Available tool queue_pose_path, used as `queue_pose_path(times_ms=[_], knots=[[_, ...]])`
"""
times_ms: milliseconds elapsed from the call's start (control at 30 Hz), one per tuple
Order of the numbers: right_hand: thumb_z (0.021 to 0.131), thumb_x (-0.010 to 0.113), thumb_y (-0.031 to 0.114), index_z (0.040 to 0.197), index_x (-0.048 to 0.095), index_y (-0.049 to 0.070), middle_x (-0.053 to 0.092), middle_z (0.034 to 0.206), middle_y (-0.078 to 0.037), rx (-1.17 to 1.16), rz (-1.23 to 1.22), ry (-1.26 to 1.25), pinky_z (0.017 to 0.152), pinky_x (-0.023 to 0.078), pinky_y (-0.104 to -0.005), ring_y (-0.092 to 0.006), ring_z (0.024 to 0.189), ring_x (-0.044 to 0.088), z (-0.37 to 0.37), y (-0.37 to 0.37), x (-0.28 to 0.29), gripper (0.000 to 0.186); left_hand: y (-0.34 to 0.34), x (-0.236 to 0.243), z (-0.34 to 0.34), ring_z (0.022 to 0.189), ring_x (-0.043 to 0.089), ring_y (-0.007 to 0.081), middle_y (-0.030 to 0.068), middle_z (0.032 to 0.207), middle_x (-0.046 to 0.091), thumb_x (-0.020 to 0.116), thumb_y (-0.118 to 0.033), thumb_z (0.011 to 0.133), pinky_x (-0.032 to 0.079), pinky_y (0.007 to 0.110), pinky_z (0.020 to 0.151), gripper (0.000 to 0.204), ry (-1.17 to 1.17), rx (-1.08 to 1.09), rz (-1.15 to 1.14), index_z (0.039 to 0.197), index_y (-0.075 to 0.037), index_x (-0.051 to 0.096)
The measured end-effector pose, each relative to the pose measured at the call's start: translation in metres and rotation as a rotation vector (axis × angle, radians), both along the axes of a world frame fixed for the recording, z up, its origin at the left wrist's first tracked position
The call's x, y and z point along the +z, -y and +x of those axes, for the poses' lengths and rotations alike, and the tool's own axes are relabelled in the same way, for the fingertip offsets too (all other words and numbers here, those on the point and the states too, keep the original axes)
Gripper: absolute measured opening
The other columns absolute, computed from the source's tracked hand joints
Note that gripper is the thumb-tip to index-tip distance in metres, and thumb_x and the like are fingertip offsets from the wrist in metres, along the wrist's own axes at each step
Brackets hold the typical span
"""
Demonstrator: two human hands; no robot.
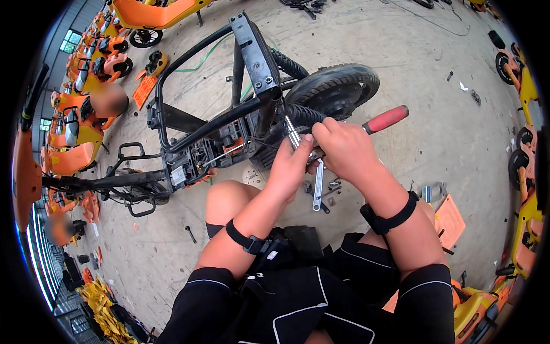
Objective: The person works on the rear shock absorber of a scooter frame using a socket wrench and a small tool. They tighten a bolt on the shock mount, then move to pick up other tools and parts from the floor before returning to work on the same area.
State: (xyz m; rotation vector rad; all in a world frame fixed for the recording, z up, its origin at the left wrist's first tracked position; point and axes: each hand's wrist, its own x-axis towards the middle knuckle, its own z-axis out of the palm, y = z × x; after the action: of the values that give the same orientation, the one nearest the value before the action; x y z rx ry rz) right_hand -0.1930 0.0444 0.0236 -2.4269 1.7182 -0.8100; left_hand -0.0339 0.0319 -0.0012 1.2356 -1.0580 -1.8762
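My right hand (346, 150) is closed round a socket wrench whose red handle (387, 119) sticks out to the right. Its silver socket (293, 133) points up toward the rear of a stripped black scooter frame (215, 123). The fingers of my left hand (292, 161) are wrapped round the lower part of this socket. Its tip is close to the lower end of the frame's rear upright, beside a black coil shock absorber (305, 113); whether it sits on a bolt I cannot make out. The rear wheel (338, 89) stands just beyond my hands.
On the concrete floor below my hands lie a combination spanner (318, 186) and several small bolts (334, 184). An orange panel (451, 221) lies at right. Yellow and orange scooters line the left and right sides. A helmet (156, 63) rests beyond the frame. Two people are at far left.
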Motion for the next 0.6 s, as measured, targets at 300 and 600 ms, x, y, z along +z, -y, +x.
queue_pose_path(times_ms=[300, 600], knots=[[0.062, 0.071, 0.009, 0.067, 0.061, 0.008, 0.062, 0.074, -0.009, -0.105, 0.136, -0.135, 0.083, 0.047, -0.0407, -0.0288, 0.085, 0.061, -0.051, 0.003, -0.007, 0.011, 0.005, 0.004, 0.002, 0.055, 0.057, 0.0136, 0.0066, 0.073, 0.061, 0.053, -0.027, 0.103, 0.045, 0.028, 0.049, 0.025, 0.089, 0.060, -0.001, 0.094, -0.003, 0.053], [0.065, 0.068, 0.022, 0.071, 0.070, 0.007, 0.066, 0.069, -0.016, -0.172, 0.483, -0.227, 0.063, 0.053, -0.0469, -0.0378, 0.070, 0.066, -0.058, 0.004, 0.000, 0.016, 0.010, 0.006, 0.012, 0.055, 0.056, 0.0113, 0.0051, 0.072, 0.061, 0.053, -0.028, 0.103, 0.043, 0.026, 0.049, 0.026, 0.162, -0.024, -0.028, 0.094, -0.004, 0.052]])
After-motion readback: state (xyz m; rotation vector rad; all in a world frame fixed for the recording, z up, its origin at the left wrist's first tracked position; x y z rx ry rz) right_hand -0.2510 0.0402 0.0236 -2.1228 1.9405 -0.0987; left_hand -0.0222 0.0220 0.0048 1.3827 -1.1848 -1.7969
